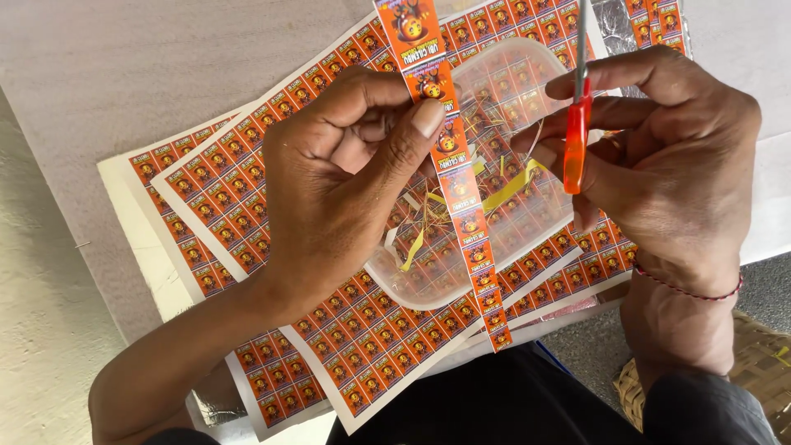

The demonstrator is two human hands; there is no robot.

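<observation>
Pinching with thumb and curled fingers, your left hand [329,181] is holding the long strip of orange labels [457,173] about a third of the way down its visible length, thumb pad pressing flat against its left edge. Your right hand [667,165] is gripping the orange-handled scissors [577,124], fingers closed around the handle, with the metal blade rising towards the top of the frame; whether the blades are parted you cannot tell from this angle.

That strip is running from the top edge, passing under your left thumb, and hanging free below the pinch, its loose tail trailing across the clear plastic tub [527,239] and down over the uncut label sheets [247,189]. It is lying just left of the scissors, near them but apart.

Since most of the strip is dangling unsupported, it is likely to twist or swing, which would send a cut crooked through a printed label. Your left thumb is also sitting close to the cutting line, so a nick is a risk. Yellow trimmings [494,194] are piling in the tub, and the tail could snag on them.
</observation>
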